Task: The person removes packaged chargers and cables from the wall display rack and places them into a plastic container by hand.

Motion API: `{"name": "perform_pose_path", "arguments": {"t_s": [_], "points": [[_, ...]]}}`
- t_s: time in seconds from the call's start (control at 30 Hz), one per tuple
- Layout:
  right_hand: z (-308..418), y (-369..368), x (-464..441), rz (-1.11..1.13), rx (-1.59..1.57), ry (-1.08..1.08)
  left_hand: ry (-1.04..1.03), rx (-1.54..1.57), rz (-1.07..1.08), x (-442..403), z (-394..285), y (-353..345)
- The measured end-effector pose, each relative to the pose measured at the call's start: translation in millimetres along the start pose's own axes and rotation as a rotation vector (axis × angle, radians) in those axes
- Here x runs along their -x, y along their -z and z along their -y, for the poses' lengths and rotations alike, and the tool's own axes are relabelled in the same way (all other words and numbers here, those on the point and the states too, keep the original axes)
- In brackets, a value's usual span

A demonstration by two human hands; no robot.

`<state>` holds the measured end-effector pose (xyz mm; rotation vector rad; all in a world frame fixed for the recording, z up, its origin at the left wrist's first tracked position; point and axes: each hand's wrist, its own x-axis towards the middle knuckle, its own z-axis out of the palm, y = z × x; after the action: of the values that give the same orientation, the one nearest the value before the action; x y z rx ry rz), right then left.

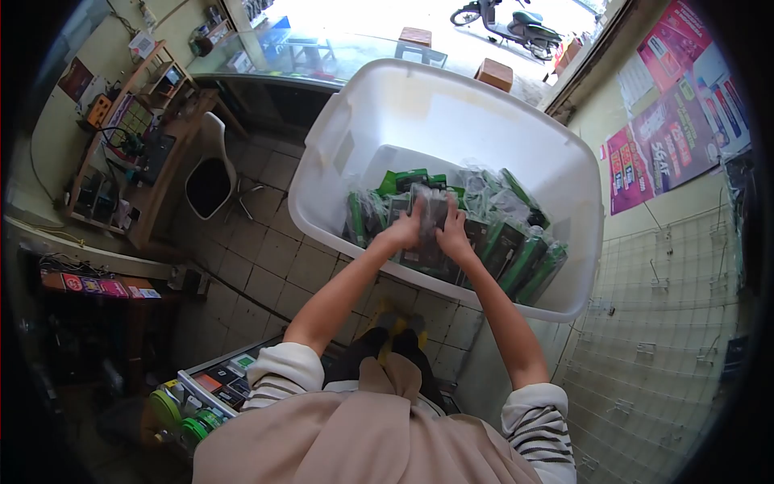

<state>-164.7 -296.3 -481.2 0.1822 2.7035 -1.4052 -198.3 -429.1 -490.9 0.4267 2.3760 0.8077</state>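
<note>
Daylight enters from outside, where a motorbike (520,32) is parked. Posters (665,149) and a wire grid (657,323) line the right wall (592,137); a white chair (211,187) stands on floor tiles (266,262) beside a wooden desk (184,149).

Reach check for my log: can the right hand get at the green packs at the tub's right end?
Probably yes. The right hand is over the white tub, left of the green packs, and nothing visibly blocks them from above. It seems busy with a dark pack, so may need freeing first.
</note>
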Motion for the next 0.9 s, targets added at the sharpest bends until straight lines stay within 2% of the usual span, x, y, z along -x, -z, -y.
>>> {"name": "perform_pose_path", "arguments": {"t_s": [0.03,0.07,0.1,0.13,0.2,0.27,0.33,0.4,0.43,0.5,0.6,0.67,0.7,0.77,0.9], "points": [[-5.4,-6.9,-1.9,0.095,0.147,-0.031,0.071,-0.138,0.084,-0.9,2.4,-1.5],[-12.8,-13.8,0.5,0.090,0.208,0.007,0.076,-0.141,0.088,-1.3,7.3,-2.1],[-15.3,-17.5,2.9,0.089,0.206,0.003,0.127,-0.107,0.260,-1.5,8.5,-1.5],[-18.0,-20.4,5.5,0.147,0.348,0.050,0.172,-0.072,0.434,-2.1,7.7,-2.2],[-15.1,-18.1,17.4,0.255,0.544,0.112,0.096,-0.161,0.513,-2.2,3.0,-2.2],[-30.5,-17.4,21.1,0.313,0.528,0.128,0.007,-0.267,0.587,-0.7,-0.8,0.6],[-19.2,3.3,26.9,0.464,0.476,0.161,-0.013,-0.385,0.492,-0.6,1.7,-3.1],[-15.5,24.3,46.9,0.339,0.265,0.157,-0.130,-0.456,0.069,11.7,4.9,-13.5],[-11.1,40.5,57.1,0.262,0.209,0.196,-0.045,-0.377,-0.126,33.5,-22.6,-4.7],[7.3,81.2,87.5,0.089,0.088,0.244,-0.036,-0.349,-0.259,49.5,-65.2,1.9],[38.3,153.4,146.5,-0.100,0.140,0.167,-0.265,-0.361,-0.378,69.0,-133.7,5.0],[52.5,197.9,187.9,-0.202,0.176,0.102,-0.602,-0.265,-0.403,79.8,-184.4,7.5],[63.2,218.9,209.3,-0.256,0.205,0.093,-0.664,-0.257,-0.405,88.7,-211.2,9.9],[89.3,258.8,251.5,-0.414,0.163,-0.003,-0.990,-0.081,-0.337,109.9,-267.4,14.5],[134.6,318.1,327.1,-0.731,0.276,-0.005,-1.406,0.154,-0.245,150.5,-365.0,11.8]]}}
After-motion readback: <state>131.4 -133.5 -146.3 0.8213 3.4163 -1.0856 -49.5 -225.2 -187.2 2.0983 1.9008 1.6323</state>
